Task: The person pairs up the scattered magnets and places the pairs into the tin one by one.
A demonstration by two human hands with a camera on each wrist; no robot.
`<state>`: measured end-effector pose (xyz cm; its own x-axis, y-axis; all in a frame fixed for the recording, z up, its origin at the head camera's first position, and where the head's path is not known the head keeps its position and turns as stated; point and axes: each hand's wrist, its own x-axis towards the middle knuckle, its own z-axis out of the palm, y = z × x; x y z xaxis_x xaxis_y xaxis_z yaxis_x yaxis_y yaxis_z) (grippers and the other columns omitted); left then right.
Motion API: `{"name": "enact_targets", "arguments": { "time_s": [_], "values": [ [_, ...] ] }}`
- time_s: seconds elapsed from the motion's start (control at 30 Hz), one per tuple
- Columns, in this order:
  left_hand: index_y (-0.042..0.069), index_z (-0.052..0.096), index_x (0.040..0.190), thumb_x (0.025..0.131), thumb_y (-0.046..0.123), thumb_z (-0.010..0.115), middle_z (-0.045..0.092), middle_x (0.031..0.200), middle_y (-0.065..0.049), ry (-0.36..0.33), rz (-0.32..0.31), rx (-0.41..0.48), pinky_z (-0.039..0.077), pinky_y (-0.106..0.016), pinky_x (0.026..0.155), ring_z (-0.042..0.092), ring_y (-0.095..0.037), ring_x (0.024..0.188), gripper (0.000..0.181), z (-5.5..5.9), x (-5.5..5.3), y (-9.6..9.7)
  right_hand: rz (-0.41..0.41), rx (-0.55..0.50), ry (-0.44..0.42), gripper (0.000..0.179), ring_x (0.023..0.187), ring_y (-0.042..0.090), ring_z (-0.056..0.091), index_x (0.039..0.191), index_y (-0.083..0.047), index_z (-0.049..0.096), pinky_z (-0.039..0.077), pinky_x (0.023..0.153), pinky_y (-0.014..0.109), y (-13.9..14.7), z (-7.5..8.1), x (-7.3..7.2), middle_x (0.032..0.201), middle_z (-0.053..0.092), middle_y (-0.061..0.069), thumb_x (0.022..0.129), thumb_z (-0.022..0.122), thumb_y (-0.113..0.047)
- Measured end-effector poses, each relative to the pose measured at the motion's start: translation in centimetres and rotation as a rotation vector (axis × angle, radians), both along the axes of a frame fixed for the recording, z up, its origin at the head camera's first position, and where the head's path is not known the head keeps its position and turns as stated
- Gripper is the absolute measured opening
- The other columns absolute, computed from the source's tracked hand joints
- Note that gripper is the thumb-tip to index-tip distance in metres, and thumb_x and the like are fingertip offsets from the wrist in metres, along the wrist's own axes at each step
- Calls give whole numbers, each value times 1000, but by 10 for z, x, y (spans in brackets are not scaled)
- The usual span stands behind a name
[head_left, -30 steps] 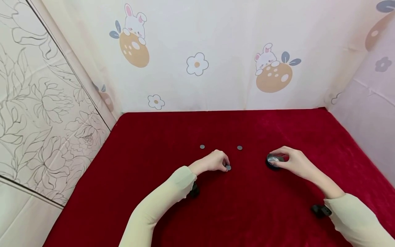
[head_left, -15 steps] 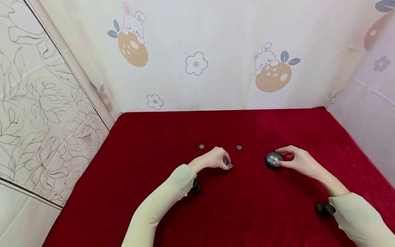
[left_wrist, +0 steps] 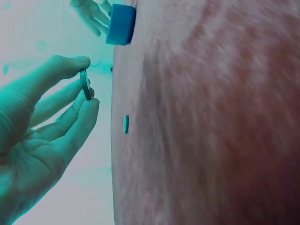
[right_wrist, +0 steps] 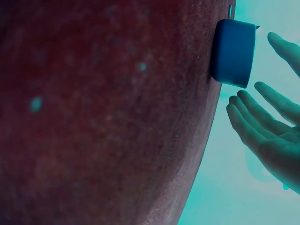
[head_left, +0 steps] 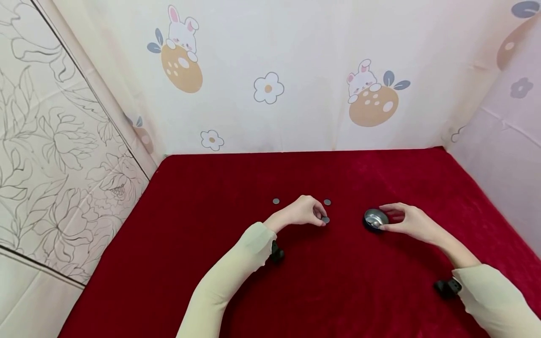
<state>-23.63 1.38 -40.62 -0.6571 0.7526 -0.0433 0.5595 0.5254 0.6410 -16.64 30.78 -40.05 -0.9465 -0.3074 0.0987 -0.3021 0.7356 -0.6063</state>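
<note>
My left hand (head_left: 305,210) pinches a small grey coin-like disc (head_left: 325,219) between thumb and fingertips. In the left wrist view this disc (left_wrist: 85,85) is held edge-on, raised off the red cloth. To its right stands a small round bowl (head_left: 375,219), shiny metal inside and dark outside. Beside the bowl's right side is my right hand (head_left: 412,224), thumb and fingers spread. The right wrist view shows a gap between those fingers (right_wrist: 260,117) and the bowl (right_wrist: 234,54). Two more grey discs lie flat on the cloth, a left disc (head_left: 276,201) and a right disc (head_left: 327,202).
Red velvety cloth (head_left: 296,291) covers the table. Behind it hangs a pale curtain (head_left: 313,56) printed with rabbits and flowers. A panel with line-drawn flowers (head_left: 59,136) stands along the left side. Each sleeve cuff carries a black wrist camera (head_left: 276,252).
The left hand has lifted the disc and carried it right and slightly away from me, toward the bowl. The right hand has let go of the bowl's rim and drawn back slightly right.
</note>
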Motion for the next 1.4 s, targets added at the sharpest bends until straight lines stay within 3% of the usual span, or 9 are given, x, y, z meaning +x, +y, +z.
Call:
{"name": "enact_targets", "arguments": {
  "time_s": [0.17, 0.4, 0.67, 1.03, 1.4],
  "values": [
    [8, 69, 88, 75, 16, 70, 61, 69, 6, -6, 9, 51, 42, -12, 59, 53, -2, 63, 15, 1, 0, 10, 14, -26, -52, 56, 89, 22, 58, 115, 6, 52, 47, 68, 18, 4, -2, -1, 105, 58, 20, 72, 74, -23],
    [8, 69, 87, 75, 16, 70, 61, 68, 7, -1, 5, 112, 42, -11, 59, 53, 0, 61, 14, -1, -1, 25, 42, -71, -90, 57, 87, 8, 58, 116, 9, 51, 47, 67, 16, 7, -6, -3, 106, 58, 22, 72, 73, -20],
    [7, 69, 89, 76, 16, 70, 60, 68, 7, 3, 21, 136, 42, -10, 57, 52, -1, 61, 15, 2, -1, 40, 54, -85, -112, 54, 87, 7, 58, 115, 8, 52, 47, 67, 17, 9, -8, -4, 106, 57, 22, 73, 72, -20],
    [7, 70, 88, 75, 17, 71, 61, 67, 7, 16, 34, 157, 40, -9, 57, 51, 1, 60, 16, 3, 0, 62, 36, -63, -129, 55, 87, 25, 59, 115, 9, 52, 48, 66, 18, 7, -8, -5, 104, 58, 22, 74, 72, -21],
    [11, 70, 88, 74, 19, 72, 59, 65, 12, 31, 56, 131, 40, -8, 55, 51, 6, 59, 16, 0, 5, 84, 58, -60, -135, 51, 85, 26, 59, 112, 11, 54, 48, 65, 19, 7, -6, -6, 101, 60, 21, 74, 72, -19]
  ]
}}
